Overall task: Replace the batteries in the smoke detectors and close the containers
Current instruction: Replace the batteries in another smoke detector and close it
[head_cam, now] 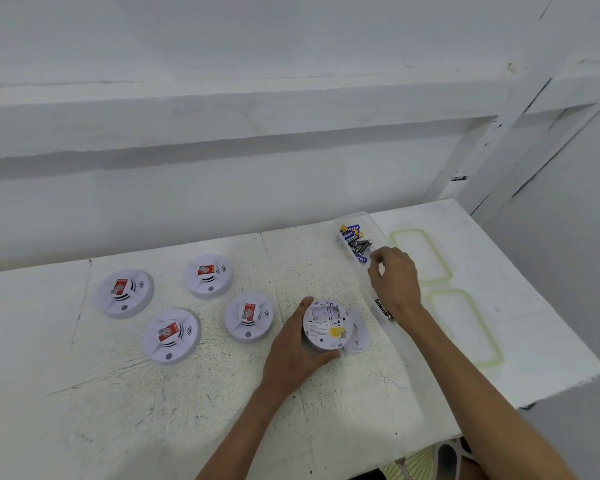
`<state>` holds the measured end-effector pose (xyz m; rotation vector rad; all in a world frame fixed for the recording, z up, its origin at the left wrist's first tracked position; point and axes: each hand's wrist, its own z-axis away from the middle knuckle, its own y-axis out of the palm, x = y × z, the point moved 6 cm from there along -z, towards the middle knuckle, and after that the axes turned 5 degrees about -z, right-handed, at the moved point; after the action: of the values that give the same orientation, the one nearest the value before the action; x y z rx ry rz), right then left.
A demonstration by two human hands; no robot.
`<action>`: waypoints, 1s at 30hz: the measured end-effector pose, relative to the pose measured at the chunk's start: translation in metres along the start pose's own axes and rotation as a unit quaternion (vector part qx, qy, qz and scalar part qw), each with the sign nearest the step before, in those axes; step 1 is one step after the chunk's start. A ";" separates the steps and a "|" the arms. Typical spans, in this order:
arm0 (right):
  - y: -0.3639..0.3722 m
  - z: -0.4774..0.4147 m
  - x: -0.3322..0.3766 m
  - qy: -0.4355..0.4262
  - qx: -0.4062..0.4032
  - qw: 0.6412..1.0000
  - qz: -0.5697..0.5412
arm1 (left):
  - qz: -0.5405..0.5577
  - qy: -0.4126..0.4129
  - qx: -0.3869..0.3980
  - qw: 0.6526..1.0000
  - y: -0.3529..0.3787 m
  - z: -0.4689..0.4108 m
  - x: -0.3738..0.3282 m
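The left hand [293, 344] cups the open detector [326, 323] from its left side, thumb under the near rim and fingers over the far edge, holding it back-up on the table [222, 410]. Its battery bay looks empty, and the detached cover [355, 336] lies touching its right side. My worry here: that loose cover is thin, smooth plastic, and a sweep of the forearm could knock it off the table's near edge.

The right hand [394, 278] reaches over a clear, shallow tray [392, 327] toward the far tray [355, 237], fingertips drawn together — whether they pinch a cell I cannot tell. A dark battery [383, 308] lies in the near tray under the wrist. Round, slick cells roll easily; a fumbled one could run across the table. Old and new could also get mixed, since both trays are alike and transparent.

Two clear lids [421, 254] with green seals lie flat to the right, not yet fitted.

Left of all this, four white, domed detectors [172, 336] sit face-up — red labels, glossy shells — untouched. The table is rough and cracked.
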<state>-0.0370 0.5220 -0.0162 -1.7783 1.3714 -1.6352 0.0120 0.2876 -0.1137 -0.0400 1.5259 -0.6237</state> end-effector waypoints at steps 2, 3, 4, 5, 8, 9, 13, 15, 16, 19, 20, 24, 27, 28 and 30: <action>0.011 -0.019 0.001 -0.008 0.043 0.999 0.018 | 0.013 -0.008 -0.007 1.000 -0.001 -0.002 0.001; 0.018 -0.029 0.000 -0.001 0.073 0.997 0.036 | 0.018 -0.011 -0.010 1.000 -0.001 -0.002 0.002; 0.025 -0.038 -0.002 0.009 0.106 0.993 0.059 | 0.019 -0.013 -0.011 1.000 -0.001 -0.002 0.002; 0.032 -0.046 -0.005 0.020 0.138 0.987 0.083 | 0.018 -0.013 -0.014 1.000 -0.001 -0.002 0.003; 0.046 -0.059 -0.011 0.052 0.200 0.969 0.138 | 0.013 -0.009 -0.018 1.000 -0.001 0.000 0.002; 0.049 -0.060 -0.013 0.066 0.207 0.965 0.144 | 0.013 -0.009 -0.018 1.000 0.000 0.000 0.001; 0.057 -0.067 -0.018 0.085 0.218 0.960 0.153 | 0.015 -0.014 -0.016 1.000 -0.001 -0.002 0.001; 0.059 -0.069 -0.020 0.084 0.223 0.960 0.148 | 0.014 -0.014 -0.018 1.000 -0.001 -0.003 0.003; 0.059 -0.070 -0.020 0.081 0.233 0.958 0.145 | 0.013 -0.014 -0.018 1.000 -0.001 -0.004 0.003; 0.061 -0.072 -0.021 0.062 0.263 0.954 0.133 | 0.010 -0.013 -0.016 1.000 0.001 -0.004 0.005; 0.059 -0.073 -0.021 0.054 0.265 0.954 0.129 | 0.010 -0.013 -0.017 1.000 0.000 -0.004 0.004; 0.054 -0.073 -0.017 0.015 0.257 0.960 0.113 | 0.012 -0.005 -0.018 1.000 -0.001 -0.004 0.001; 0.044 -0.071 -0.013 -0.011 0.219 0.970 0.108 | 0.012 -0.005 -0.020 1.000 -0.001 -0.005 0.002; 0.040 -0.069 -0.010 -0.021 0.200 0.974 0.100 | 0.011 -0.005 -0.020 1.000 -0.001 -0.005 0.003; 0.031 -0.062 -0.001 -0.037 0.158 0.985 0.064 | 0.006 -0.004 -0.018 1.000 0.000 -0.005 0.004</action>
<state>-0.1056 0.5297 -0.0246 -1.5185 1.0984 -1.5988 0.0075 0.2879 -0.1179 -0.0596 1.5294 -0.5856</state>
